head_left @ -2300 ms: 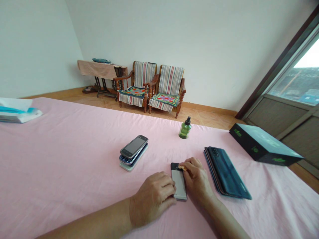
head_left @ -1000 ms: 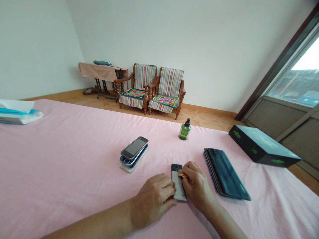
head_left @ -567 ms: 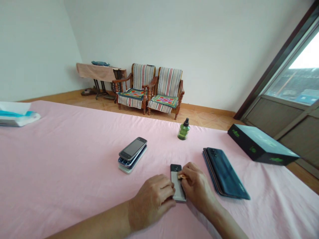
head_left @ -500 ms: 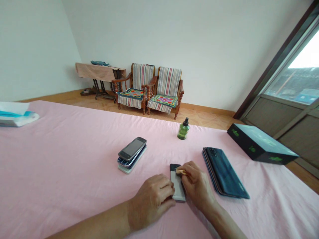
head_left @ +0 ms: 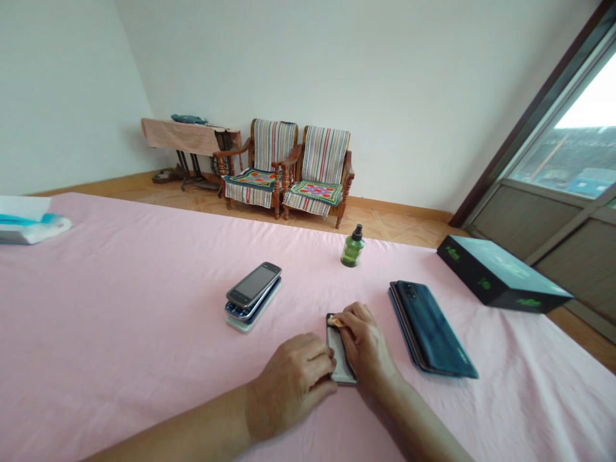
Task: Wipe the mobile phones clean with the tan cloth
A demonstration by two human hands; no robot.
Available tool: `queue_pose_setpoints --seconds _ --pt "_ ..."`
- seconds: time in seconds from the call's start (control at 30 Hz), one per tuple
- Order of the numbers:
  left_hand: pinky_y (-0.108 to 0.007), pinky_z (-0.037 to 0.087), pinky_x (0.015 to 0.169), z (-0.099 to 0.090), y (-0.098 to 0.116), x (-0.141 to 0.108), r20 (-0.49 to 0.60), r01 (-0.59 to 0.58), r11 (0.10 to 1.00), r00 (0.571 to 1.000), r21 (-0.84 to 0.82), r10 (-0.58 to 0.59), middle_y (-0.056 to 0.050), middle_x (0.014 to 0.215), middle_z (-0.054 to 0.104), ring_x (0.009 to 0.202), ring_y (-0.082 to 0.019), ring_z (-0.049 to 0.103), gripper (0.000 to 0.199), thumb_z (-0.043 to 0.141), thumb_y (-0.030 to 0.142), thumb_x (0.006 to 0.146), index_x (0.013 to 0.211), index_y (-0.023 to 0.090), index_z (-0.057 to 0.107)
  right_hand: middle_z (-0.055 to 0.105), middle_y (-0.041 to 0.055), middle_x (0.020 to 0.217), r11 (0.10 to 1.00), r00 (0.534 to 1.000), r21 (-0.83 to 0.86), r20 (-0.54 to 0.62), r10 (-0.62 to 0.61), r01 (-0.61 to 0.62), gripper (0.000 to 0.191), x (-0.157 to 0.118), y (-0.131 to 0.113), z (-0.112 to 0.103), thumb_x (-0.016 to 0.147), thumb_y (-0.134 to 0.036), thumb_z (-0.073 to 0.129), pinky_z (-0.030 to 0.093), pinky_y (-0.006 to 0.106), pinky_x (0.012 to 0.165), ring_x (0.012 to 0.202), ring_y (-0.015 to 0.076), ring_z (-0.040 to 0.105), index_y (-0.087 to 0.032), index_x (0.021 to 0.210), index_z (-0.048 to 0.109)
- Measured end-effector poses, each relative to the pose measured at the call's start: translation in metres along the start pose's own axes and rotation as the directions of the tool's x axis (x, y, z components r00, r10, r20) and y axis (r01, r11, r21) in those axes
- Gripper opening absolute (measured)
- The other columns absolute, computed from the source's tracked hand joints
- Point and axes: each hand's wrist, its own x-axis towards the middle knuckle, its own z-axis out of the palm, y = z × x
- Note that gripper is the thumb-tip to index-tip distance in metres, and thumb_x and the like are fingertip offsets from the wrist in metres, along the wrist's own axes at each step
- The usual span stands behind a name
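Right hand point(head_left: 366, 341) has slid along the slim silver-backed phone point(head_left: 342, 362), carrying a small tan scrap point(head_left: 337, 322) up to the phone's dark top end. Far left, a tissue packet point(head_left: 26, 230) sits at the edge of the pink sheet point(head_left: 120, 385), and a stack of phones point(head_left: 253, 292) lies well apart from the hands, apparently set aside. Left hand point(head_left: 291, 385) lies over the silver phone's left edge with its fingers bent against it, likely steadying it flat on the sheet; whether that grip clasps or only presses, I cannot tell. The phone lies between both hands, silver face up, and the right grip pinches the scrap against its corner. Beyond stands a green bottle point(head_left: 353, 251); a stack of dark phones point(head_left: 428, 327) lies just right of the right hand, and a black box point(head_left: 500, 282) lies further right.
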Motion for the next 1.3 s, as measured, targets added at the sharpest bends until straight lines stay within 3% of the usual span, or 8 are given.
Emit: queue_pose_setpoints --seconds 0.17,0.4,0.47,0.57,0.67,0.8,0.97,1.3 --pt "-0.029 0.048 0.081 0.0 -0.001 0.0 0.004 0.002 1.0 1.0 0.0 -0.002 -0.005 0.092 0.066 0.088 -0.02 0.061 0.006 0.066 0.02 0.088 0.086 0.016 0.063 0.056 0.0054 0.079 0.999 0.995 0.034 0.094 -0.036 0.033 0.026 0.001 -0.007 -0.008 0.083 0.0 0.046 0.041 0.03 0.07 0.078 0.0189 0.051 -0.017 0.078 0.064" --pt "-0.029 0.048 0.078 -0.002 0.0 0.0 0.032 0.009 1.0 0.999 0.008 -0.009 -0.005 0.09 0.066 0.087 -0.02 0.061 0.006 0.067 0.019 0.088 0.086 0.016 0.062 0.056 0.0018 0.076 0.994 0.963 0.109 0.269 -0.007 -0.023 0.027 -0.005 -0.009 -0.03 0.072 0.005 0.049 0.038 0.027 0.066 0.077 0.0168 0.054 -0.018 0.07 0.062" --pt "-0.029 0.048 0.079 -0.002 0.0 0.0 0.019 0.001 1.0 1.0 0.005 -0.001 -0.005 0.09 0.066 0.087 -0.02 0.061 0.006 0.066 0.02 0.089 0.086 0.016 0.063 0.056 0.0021 0.076 0.994 0.977 0.109 0.213 -0.007 -0.017 0.026 -0.005 -0.006 -0.026 0.073 0.005 0.049 0.039 0.028 0.067 0.077 0.017 0.053 -0.018 0.073 0.062" --pt "-0.029 0.048 0.08 -0.001 0.0 0.0 -0.01 -0.011 1.0 1.0 -0.008 0.011 -0.005 0.091 0.066 0.087 -0.019 0.061 0.008 0.064 0.022 0.09 0.085 0.016 0.063 0.056 0.0037 0.078 0.998 0.999 0.059 0.032 -0.001 -0.001 0.023 -0.002 0.002 -0.011 0.081 0.0 0.047 0.04 0.029 0.067 0.077 0.018 0.052 -0.017 0.077 0.061" --pt "-0.028 0.048 0.08 0.0 -0.001 0.0 -0.021 -0.014 1.0 1.0 -0.017 0.013 -0.005 0.091 0.066 0.087 -0.019 0.061 0.008 0.064 0.021 0.09 0.085 0.016 0.063 0.056 0.0049 0.079 0.999 0.999 0.037 -0.032 -0.01 0.011 0.024 0.002 0.008 0.001 0.085 -0.002 0.045 0.041 0.031 0.07 0.079 0.0192 0.051 -0.017 0.08 0.062" --pt "-0.029 0.048 0.081 0.001 -0.002 0.0 -0.019 -0.019 1.0 1.0 -0.016 0.019 -0.005 0.09 0.066 0.087 -0.019 0.061 0.007 0.064 0.021 0.09 0.085 0.016 0.063 0.058 0.0055 0.081 0.998 0.999 0.046 -0.024 -0.037 0.039 0.025 0.001 0.005 0.001 0.086 -0.003 0.046 0.043 0.031 0.07 0.08 0.0197 0.052 -0.018 0.082 0.065" --pt "-0.029 0.048 0.081 -0.001 -0.001 0.0 -0.008 0.0 1.0 1.0 -0.021 0.0 -0.005 0.095 0.065 0.088 -0.019 0.06 0.007 0.067 0.022 0.088 0.086 0.017 0.063 0.058 0.0056 0.083 0.992 0.992 0.088 0.088 -0.094 0.086 0.025 -0.008 -0.003 -0.011 0.085 -0.002 0.048 0.044 0.03 0.07 0.081 0.0197 0.053 -0.019 0.084 0.066" --pt "-0.028 0.047 0.077 -0.004 0.0 0.0 0.007 0.026 0.998 1.0 -0.051 -0.026 -0.004 0.094 0.062 0.087 -0.019 0.058 0.008 0.067 0.016 0.085 0.087 0.017 0.059 0.056 0.0052 0.085 0.991 0.982 0.135 0.187 -0.035 0.01 0.026 -0.033 -0.019 -0.024 0.084 0.0 0.045 0.041 0.031 0.069 0.082 0.0195 0.052 -0.019 0.083 0.062"
